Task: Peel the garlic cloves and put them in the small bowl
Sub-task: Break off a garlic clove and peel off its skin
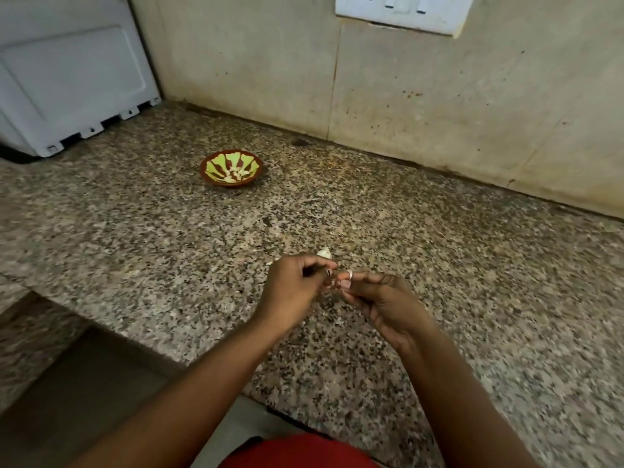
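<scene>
A small brown bowl (231,167) with a green pattern stands on the granite counter, far from my hands; several peeled garlic cloves (238,172) lie inside it. Over the counter's middle, my left hand (293,292) and my right hand (385,304) meet fingertip to fingertip. Between them they pinch a small garlic clove (341,282), mostly hidden by the fingers. A pale piece of garlic (325,253) lies on the counter just beyond my left hand.
The speckled granite counter (439,251) runs to a tiled wall at the back. A white appliance (67,72) stands at the far left. A white switch plate (401,11) is on the wall above. The counter's front edge drops off at lower left.
</scene>
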